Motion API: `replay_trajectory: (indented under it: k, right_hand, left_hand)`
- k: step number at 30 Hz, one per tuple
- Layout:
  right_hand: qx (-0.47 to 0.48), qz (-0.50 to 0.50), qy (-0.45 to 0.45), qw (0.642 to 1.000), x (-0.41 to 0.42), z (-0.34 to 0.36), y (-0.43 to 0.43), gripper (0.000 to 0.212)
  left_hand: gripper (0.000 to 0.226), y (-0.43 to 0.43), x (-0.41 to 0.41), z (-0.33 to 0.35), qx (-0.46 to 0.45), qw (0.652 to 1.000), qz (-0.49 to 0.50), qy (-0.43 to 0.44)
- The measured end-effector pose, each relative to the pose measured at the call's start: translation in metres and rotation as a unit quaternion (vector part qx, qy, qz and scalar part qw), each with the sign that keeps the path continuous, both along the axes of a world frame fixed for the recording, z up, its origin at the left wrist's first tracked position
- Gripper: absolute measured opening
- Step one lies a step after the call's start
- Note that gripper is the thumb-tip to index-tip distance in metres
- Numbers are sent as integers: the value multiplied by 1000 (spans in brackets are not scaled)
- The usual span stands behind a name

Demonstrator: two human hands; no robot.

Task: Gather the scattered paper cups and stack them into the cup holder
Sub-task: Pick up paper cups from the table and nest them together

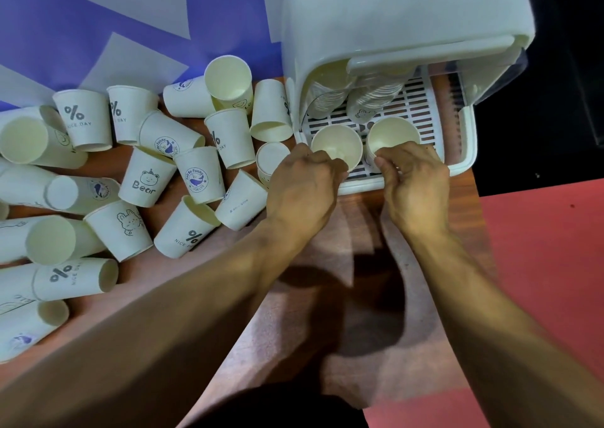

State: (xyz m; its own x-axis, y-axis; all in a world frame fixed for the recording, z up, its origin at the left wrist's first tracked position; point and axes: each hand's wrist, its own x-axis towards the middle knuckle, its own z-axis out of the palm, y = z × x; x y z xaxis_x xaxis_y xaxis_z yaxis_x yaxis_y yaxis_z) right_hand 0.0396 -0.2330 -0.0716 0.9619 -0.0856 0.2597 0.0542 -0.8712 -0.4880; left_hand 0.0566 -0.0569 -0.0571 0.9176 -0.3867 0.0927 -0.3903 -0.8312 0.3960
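Note:
A white cup holder [464, 140] with a raised lid [402, 12] stands on the wooden table at the upper right. Two stacks of cups [330, 97] lean on its slotted tray under the lid. My left hand [304, 185] grips the near rim of an upright white cup [336, 143] at the tray's front. My right hand [415, 182] grips the rim of a second upright cup [392, 133] just beside it. Several printed white paper cups [147, 179] lie scattered and tipped over on the table to the left.
The wooden table [353, 231] ends at the right, where a red floor [539, 247] shows. A purple and white wall [98, 19] stands behind the scattered cups. One cup [228, 81] lies on the pile with its mouth toward me.

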Motion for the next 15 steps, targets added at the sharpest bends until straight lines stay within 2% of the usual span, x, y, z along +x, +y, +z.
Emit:
replay_trajectory:
  k: [8, 15]
  right_hand:
    - [34, 11, -23, 999, -2, -2, 11, 8]
    - [31, -8, 23, 999, 0, 5, 13, 17]
  left_hand:
    - [23, -3, -2, 8, 66, 997, 7, -25]
    - [21, 1, -4, 7, 33, 999, 20, -10]
